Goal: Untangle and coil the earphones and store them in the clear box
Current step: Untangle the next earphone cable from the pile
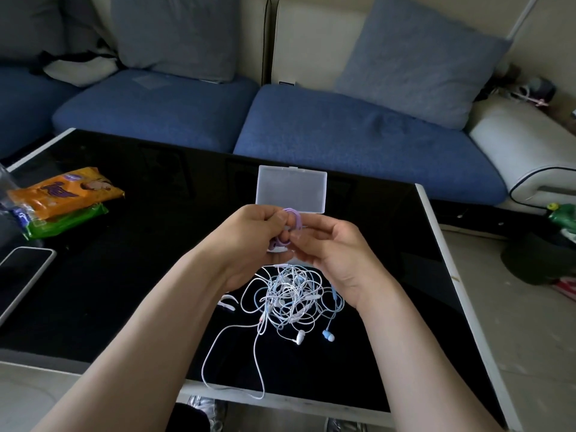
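Head view: left hand (249, 235) and right hand (324, 244) pinch the purple earphone coil (293, 217); next, likely the clear box (291, 188).

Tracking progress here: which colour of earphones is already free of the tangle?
The purple earphones, looped and held by the left hand and right hand; the white earphones and blue earphones lie knotted together on the table.

Blue sofa (343, 126); black glass table (124, 275)
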A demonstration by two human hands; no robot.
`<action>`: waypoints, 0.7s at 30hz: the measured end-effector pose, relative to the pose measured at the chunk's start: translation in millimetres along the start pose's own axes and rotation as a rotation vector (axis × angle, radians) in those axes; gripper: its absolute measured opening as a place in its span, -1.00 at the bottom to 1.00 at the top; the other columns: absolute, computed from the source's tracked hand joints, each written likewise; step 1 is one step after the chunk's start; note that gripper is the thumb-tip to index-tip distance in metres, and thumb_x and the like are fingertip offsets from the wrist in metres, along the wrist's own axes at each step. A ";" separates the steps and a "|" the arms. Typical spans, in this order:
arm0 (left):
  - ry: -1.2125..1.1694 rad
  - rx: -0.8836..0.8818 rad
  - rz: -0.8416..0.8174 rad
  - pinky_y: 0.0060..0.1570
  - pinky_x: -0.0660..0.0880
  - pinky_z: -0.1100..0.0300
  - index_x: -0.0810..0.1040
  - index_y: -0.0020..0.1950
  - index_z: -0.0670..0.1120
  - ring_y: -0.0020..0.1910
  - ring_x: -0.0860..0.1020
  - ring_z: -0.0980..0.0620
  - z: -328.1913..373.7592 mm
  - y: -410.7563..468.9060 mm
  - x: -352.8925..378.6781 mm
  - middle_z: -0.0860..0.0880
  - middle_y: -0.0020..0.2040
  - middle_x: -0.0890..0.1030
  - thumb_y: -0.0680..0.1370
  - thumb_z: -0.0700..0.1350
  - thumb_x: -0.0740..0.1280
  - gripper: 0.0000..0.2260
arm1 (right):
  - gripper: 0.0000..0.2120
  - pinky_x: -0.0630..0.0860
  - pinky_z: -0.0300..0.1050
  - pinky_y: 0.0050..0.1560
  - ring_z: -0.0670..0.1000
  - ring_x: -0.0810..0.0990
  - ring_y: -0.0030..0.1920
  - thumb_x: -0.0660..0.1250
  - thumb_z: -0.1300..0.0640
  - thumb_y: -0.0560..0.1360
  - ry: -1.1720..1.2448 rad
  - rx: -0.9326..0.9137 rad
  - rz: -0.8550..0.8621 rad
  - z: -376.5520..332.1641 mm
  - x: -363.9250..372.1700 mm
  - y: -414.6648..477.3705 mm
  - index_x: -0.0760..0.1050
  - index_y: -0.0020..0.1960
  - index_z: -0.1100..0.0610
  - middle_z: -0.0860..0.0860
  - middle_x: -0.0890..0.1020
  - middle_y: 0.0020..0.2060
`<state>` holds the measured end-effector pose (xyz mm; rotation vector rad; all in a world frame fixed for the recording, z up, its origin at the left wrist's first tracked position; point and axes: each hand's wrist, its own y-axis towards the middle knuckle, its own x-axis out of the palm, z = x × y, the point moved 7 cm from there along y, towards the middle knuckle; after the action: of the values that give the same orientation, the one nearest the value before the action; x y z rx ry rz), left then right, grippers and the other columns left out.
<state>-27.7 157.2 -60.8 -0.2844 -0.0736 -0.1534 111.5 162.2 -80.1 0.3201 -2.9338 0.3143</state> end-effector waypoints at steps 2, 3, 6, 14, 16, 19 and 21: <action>0.002 0.011 0.005 -0.20 0.60 0.22 0.63 0.13 -0.25 -0.15 0.59 0.01 0.8 1.2 -3.0 -0.14 -0.14 0.58 0.78 -0.17 0.15 -0.72 | -0.78 0.61 -0.11 0.02 0.07 0.72 -0.04 0.48 0.33 0.54 0.060 0.020 0.006 2.1 2.8 1.7 0.68 0.17 0.18 0.18 0.76 -0.03; 0.003 0.018 0.017 -0.21 0.58 0.23 0.63 0.15 -0.28 -0.17 0.59 0.00 0.6 2.0 -5.6 -0.16 -0.12 0.59 0.78 -0.18 0.15 -0.71 | -0.81 0.62 -0.15 -0.02 0.04 0.72 -0.07 0.47 0.30 0.55 0.075 0.027 -0.003 2.1 5.4 1.7 0.68 0.16 0.20 0.16 0.77 -0.06; 0.040 0.046 0.076 -0.20 0.52 0.26 0.65 0.07 -0.25 -0.26 0.53 0.06 -0.2 4.2 -14.6 -0.13 -0.18 0.59 0.77 -0.18 0.17 -0.71 | -0.89 0.62 -0.17 -0.01 -0.03 0.72 -0.13 0.48 0.24 0.59 -0.014 -0.004 0.019 -0.6 9.1 1.9 0.70 0.10 0.16 0.08 0.78 -0.13; 0.509 0.293 0.475 -0.07 0.70 -0.07 0.72 -0.09 -0.01 -0.22 0.73 -0.03 11.2 -4.4 -54.6 0.01 -0.26 0.72 0.69 -0.12 0.30 -0.76 | -0.90 0.60 -0.24 -0.18 -0.09 0.72 -0.26 0.49 0.25 0.59 -0.362 -0.310 0.169 -9.3 35.4 11.9 0.76 0.08 0.17 0.01 0.78 -0.21; 0.611 0.303 0.519 -0.09 0.68 -0.03 0.72 -0.09 0.01 -0.24 0.72 0.00 13.5 -9.3 -60.8 0.04 -0.27 0.71 0.68 -0.12 0.30 -0.77 | -0.91 0.66 -0.07 -0.13 -0.03 0.71 -0.26 0.47 0.19 0.62 -0.412 -0.290 0.141 1.2 43.4 17.8 0.76 0.01 0.11 0.00 0.77 -0.25; 0.683 0.310 0.535 -0.10 0.64 0.02 0.72 -0.08 0.00 -0.23 0.70 -0.02 14.1 -12.5 -71.8 0.07 -0.26 0.70 0.66 -0.14 0.31 -0.78 | -0.72 0.61 0.05 -0.12 0.02 0.65 -0.33 0.39 0.09 0.66 -0.516 -0.160 0.100 36.3 55.8 28.6 0.67 -0.22 0.07 0.03 0.69 -0.36; 0.703 0.297 0.552 -0.08 0.64 0.00 0.72 -0.04 -0.02 -0.21 0.69 -0.05 11.6 -13.4 -82.5 0.05 -0.23 0.70 0.67 -0.15 0.30 -0.79 | -0.71 0.56 0.05 -0.15 0.04 0.62 -0.33 0.34 0.08 0.59 -0.668 -0.132 -0.017 58.9 72.7 31.2 0.60 -0.29 0.10 0.03 0.64 -0.40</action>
<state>-111.7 159.3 -53.8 0.0641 0.6717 0.3102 25.7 164.6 -128.7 0.5143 -3.5754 -0.0008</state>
